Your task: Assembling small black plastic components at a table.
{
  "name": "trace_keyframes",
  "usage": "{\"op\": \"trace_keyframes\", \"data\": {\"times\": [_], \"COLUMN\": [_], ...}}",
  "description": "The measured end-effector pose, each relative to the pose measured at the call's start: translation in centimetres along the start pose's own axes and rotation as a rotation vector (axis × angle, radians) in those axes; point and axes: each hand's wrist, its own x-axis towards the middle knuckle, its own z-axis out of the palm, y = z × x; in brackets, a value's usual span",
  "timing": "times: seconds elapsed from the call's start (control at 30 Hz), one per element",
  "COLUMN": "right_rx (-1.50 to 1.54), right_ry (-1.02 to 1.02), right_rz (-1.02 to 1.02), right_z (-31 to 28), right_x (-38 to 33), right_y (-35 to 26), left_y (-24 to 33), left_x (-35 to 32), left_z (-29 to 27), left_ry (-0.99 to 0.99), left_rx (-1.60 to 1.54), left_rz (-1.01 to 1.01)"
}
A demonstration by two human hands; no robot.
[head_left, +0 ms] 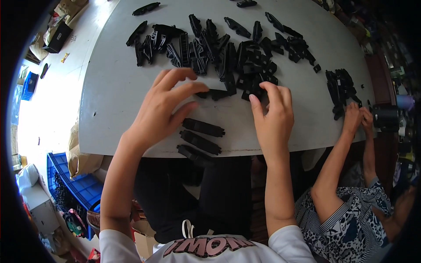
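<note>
My left hand (164,107) is over the near half of the table with its fingers spread and bent. Its fingertips are beside a long black plastic part (217,93) at the near edge of the pile; I cannot tell if they touch it. My right hand (275,116) reaches to small black plastic pieces (250,83), thumb and forefinger apart at their edge, with no piece clearly held. Between my forearms, near the table's front edge, three long black parts (202,142) lie roughly side by side. A large pile of long black plastic parts (197,48) spreads beyond my hands.
The grey-white table (114,101) ends just before my lap. At the right, another person's hands (356,117) work at a smaller pile of black parts (341,87), near a dark cylindrical container (386,117). A blue crate (72,179) stands on the floor at the left.
</note>
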Motion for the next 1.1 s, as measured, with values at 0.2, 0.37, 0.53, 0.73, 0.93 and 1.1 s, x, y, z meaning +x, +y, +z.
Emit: {"op": "trace_keyframes", "data": {"times": [0.2, 0.37, 0.53, 0.73, 0.93, 1.1], "right_rx": [-0.091, 1.225, 1.319, 0.298, 0.243, 0.248], "right_ry": [-0.040, -0.181, -0.383, -0.230, -0.201, -0.276], "right_rz": [-0.036, 0.582, 0.588, -0.152, -0.232, -0.221], "right_z": [0.5, -1.1, 0.2, 1.1, 1.1, 0.0], "right_x": [0.0, -0.5, -0.9, -0.6, -0.1, -0.4], "right_y": [2.1, 1.8, 0.0, -0.1, 1.2, 1.1], "left_y": [-0.9, -1.2, -1.1, -1.2, -0.7, -1.0], "left_x": [0.5, -0.9, 0.5, 0.2, 0.7, 0.2], "left_z": [0.5, 1.1, 1.2, 1.9, 2.1, 1.5], "left_ry": [-0.205, -0.111, -0.160, -0.130, -0.186, -0.213], "left_rx": [-0.315, -0.183, -0.184, -0.156, -0.191, -0.230], "left_rz": [-0.342, -0.090, -0.096, -0.007, -0.029, -0.062]}}
